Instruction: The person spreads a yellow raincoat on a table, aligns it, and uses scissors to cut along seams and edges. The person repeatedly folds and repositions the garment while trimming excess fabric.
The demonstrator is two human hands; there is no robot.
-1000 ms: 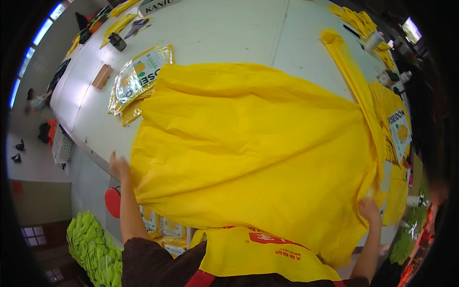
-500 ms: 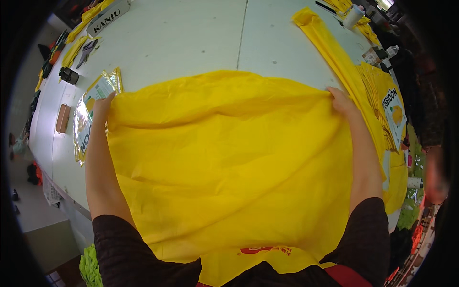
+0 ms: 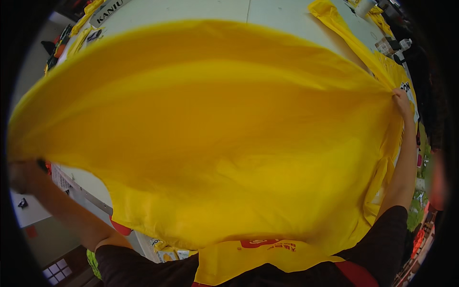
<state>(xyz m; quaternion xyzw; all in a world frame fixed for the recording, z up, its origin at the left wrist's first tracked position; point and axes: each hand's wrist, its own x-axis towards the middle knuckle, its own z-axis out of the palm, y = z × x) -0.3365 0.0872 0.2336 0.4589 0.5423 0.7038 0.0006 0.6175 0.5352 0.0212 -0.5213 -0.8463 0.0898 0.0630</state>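
A large yellow sheet of thin, smooth material billows across most of the view, its far edge raised in a blurred arch. At the far right, my right hand is closed on a gathered corner of it, beside the folded yellow material. My left hand, smeared by motion, is stretched out to the far left where the sheet's other corner ends; it grips that corner, though the fingers are indistinct. A yellow apron with red print covers my front.
Under the sheet is a white table. On its right lie a long folded yellow strip, a small box and a clear bottle. A lettered sign stands far left. Printed packages show near me.
My hands have spread much wider apart: the left swung out left and nearer me, the right moved right. The sheet is now stretched wide and billowing, hiding the packages on the left.
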